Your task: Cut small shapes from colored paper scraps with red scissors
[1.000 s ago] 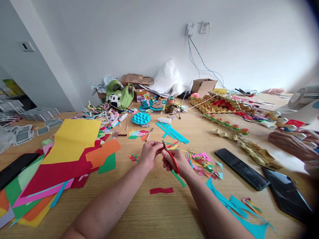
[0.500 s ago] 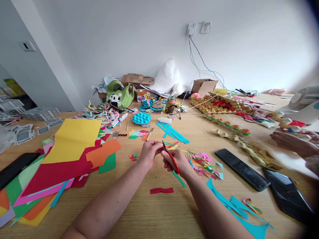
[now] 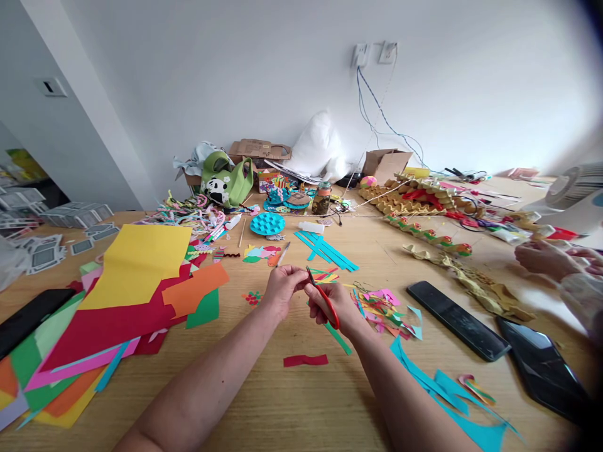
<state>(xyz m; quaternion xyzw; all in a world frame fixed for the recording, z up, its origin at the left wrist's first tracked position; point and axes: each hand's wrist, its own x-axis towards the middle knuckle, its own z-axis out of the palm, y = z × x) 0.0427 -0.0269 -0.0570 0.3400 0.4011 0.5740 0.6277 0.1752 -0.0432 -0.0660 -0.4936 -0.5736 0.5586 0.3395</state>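
Observation:
Orange-handled scissors (image 3: 326, 304) are gripped in my right hand (image 3: 340, 306), their blades angled up and to the left. Right at the blade tips, my left hand (image 3: 282, 292) is closed in a pinch; what sits between its fingers is too small to name. Both hands hover over the wooden table, almost touching. Below them lies a red paper strip (image 3: 305, 360), and a green strip (image 3: 340, 339) runs out from under my right hand. Small red and green paper dots (image 3: 253, 298) are clustered left of my left hand.
Coloured paper sheets (image 3: 141, 267) pile up at left. Paper scraps (image 3: 384, 307), blue offcuts (image 3: 452, 395) and two phones (image 3: 456, 320) lie at right. Blue strips (image 3: 327, 250) and a blue scalloped disc (image 3: 267, 224) sit beyond. Another person's hands (image 3: 551, 258) work at far right.
My hands and the scissors look almost unchanged. At the far right, the other person's hands have shifted slightly and changed pose.

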